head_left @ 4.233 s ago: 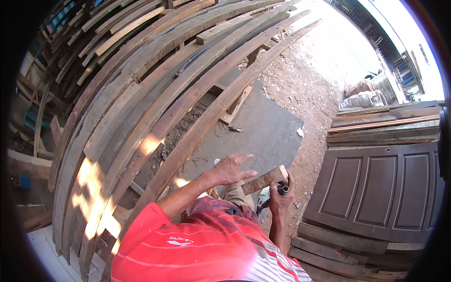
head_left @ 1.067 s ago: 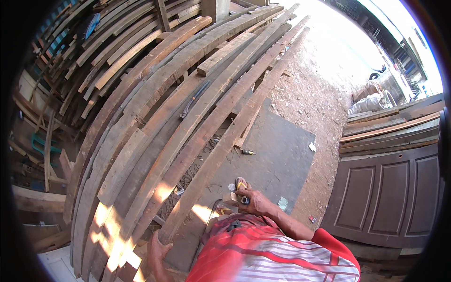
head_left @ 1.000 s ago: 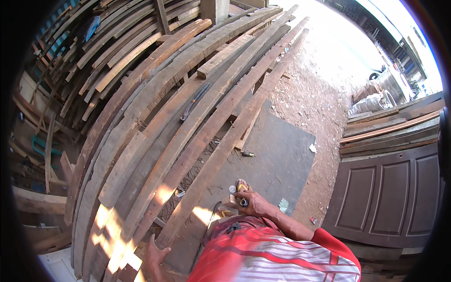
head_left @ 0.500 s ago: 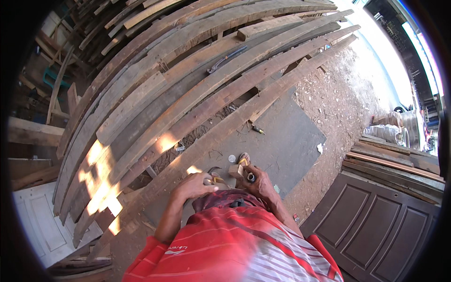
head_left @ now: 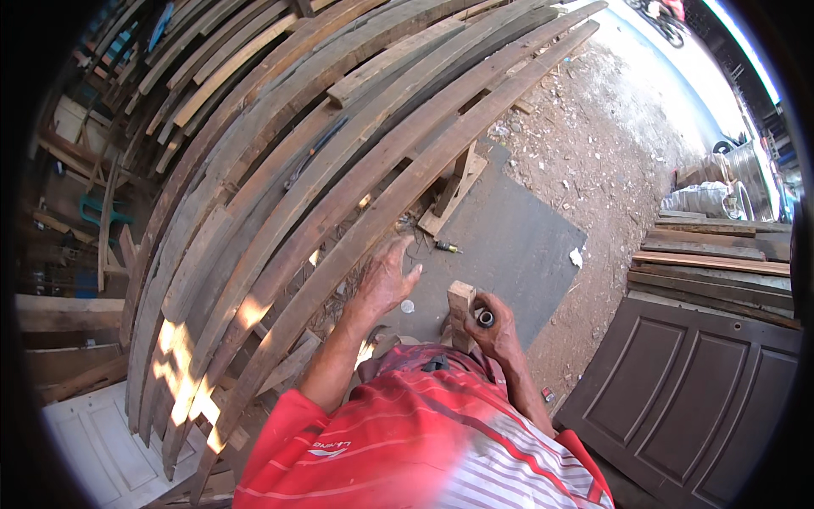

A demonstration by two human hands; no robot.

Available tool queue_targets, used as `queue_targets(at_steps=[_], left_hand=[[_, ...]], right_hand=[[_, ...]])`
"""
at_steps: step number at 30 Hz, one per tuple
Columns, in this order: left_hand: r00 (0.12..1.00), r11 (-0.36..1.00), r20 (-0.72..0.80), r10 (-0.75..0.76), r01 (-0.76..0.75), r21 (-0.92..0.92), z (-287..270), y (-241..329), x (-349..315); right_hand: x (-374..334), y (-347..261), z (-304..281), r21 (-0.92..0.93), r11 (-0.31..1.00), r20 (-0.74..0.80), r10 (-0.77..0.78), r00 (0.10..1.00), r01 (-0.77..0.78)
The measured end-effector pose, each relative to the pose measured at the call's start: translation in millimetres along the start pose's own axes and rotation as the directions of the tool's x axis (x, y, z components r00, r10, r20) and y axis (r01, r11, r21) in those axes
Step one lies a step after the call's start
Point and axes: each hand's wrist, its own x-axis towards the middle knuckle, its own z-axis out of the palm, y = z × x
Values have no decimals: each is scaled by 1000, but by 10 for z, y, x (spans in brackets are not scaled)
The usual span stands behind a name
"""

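My left hand [head_left: 390, 276] is open and empty, fingers stretched forward and thumb apart. It hovers beside the nearest long plank [head_left: 373, 237], over the edge of a grey sheet [head_left: 517, 246] on the ground. My right hand [head_left: 496, 327] is closed around something with a dark, hollow round end [head_left: 485, 318]. Against its fingers stands a pale wooden block [head_left: 461, 297]; I cannot tell whether the two are one tool. A small yellow-and-black tool [head_left: 448, 247] lies on the sheet ahead of my hands. A whitish disc [head_left: 408, 306] lies below my left hand.
Several long weathered planks are stacked across the left and front. A blue-edged tool [head_left: 314, 154] lies among them. Near the sheet's far edge are short wood pieces [head_left: 454, 191]. At right lie a dark brown panelled door [head_left: 678, 373] and stacked boards [head_left: 712, 259]; a white door [head_left: 114, 441] is at left.
My left hand has moved forward from near my waist, its fingers now stretched out. My right hand has shifted slightly right with the wooden block, now more upright. The view has turned.
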Motion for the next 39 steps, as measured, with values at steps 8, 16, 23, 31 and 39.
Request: queue_targets(at_steps=[8,16,23,31,39], left_hand=[[965,915,-240,-105,188,357,203,-226,1209],[968,916,-193,-161,219,336,266,-438,1228],[965,917,-179,-190,240,320,168,-577,647],[935,879,-148,-321,353,322,-326,-886,-511],[895,798,-136,-426,442,409,-529,-769,-787]], right_hand=[[40,626,-961,-33,985,-134,166,977,-171],[71,582,-1137,-83,992,-183,81,980,-98],[-193,461,-803,-26,989,-190,138,972,-146],[-500,361,-479,36,971,-104,238,966,-236],[-452,643,-521,78,968,-162,249,955,-239]])
